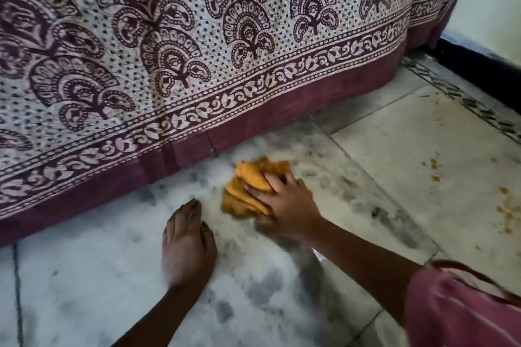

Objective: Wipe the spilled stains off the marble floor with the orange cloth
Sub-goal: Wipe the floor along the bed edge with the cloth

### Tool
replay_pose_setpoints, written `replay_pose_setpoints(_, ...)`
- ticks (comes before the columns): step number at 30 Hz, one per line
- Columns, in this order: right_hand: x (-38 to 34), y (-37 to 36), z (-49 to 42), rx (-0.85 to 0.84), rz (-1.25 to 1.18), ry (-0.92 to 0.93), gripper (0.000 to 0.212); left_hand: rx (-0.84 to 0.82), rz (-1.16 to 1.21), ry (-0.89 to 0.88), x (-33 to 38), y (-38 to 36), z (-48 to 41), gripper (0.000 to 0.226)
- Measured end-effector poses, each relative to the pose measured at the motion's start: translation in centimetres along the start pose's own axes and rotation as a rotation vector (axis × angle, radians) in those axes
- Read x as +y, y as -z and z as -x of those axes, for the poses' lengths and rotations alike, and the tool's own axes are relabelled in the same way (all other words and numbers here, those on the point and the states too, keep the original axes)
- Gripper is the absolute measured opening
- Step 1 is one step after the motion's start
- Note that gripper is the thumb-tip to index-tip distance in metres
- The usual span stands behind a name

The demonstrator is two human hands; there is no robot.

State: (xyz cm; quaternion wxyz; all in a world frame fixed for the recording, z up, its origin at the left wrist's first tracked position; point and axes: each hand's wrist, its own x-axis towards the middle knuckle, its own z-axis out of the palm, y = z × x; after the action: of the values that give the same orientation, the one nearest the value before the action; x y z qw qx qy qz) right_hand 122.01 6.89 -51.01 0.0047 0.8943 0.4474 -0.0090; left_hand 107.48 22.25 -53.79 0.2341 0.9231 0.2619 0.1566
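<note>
Nearest my view, a pink sleeve [462,310] covers the right upper arm at lower right. Ahead of it, the left hand [189,245] lies flat on the marble floor [84,276], fingers straight, its grip open and holding nothing; I judge it serves as a brace. Just beyond and to its right, the right hand [284,200] has its grip closed over the orange cloth [251,173], fingers bent across the bunched fabric and pressing it to the floor near the hem of the patterned bedspread [197,51]. Step in hand, in my judgement: wiping the grey-smudged tile below that hem. Orange-brown stains [503,210] lie on the next tile to the right, well apart from the cloth and not yet reached. The next move calls for carrying the cloth rightward across the tile joint, with even pressure, until it covers those specks. Farthest back, a dark skirting [479,56] runs under the wall.
</note>
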Motion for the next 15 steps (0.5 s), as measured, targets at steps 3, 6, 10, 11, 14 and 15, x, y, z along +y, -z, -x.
replay_pose_setpoints(3, 3.6, -0.6, 7.2, 0.004, -0.002, 0.252, 0.065, -0.031, -0.049, -0.060, -2.1, 1.4, 1.6, 0.053)
replay_pose_setpoints(6, 8.3, 0.8, 10.1, 0.057, 0.085, 0.242, 0.060, -0.012, -0.063, -0.088, -4.5, 3.0, 3.9, 0.051)
replay_pose_setpoints(10, 9.5, 3.7, 1.7, -0.279, 0.131, -0.253, 0.048, -0.005, -0.042, -0.013, -5.5, 3.9, 5.0, 0.048)
replay_pose_setpoints(11, 7.8, 3.5, -0.7, -0.285, 0.076, -0.338, 0.045, -0.010, -0.042, -0.001, -5.4, 3.8, 5.0, 0.048)
replay_pose_setpoints(14, -1.8, 2.0, -5.1, -0.103, -0.059, -0.358, 0.041, -0.003, -0.009, 0.001, -5.2, 4.0, 5.0, 0.048)
replay_pose_setpoints(15, -5.4, 1.4, -5.6, -0.049, -0.076, -0.331, 0.042, 0.002, 0.003, 0.007, -5.2, 4.0, 4.9, 0.048)
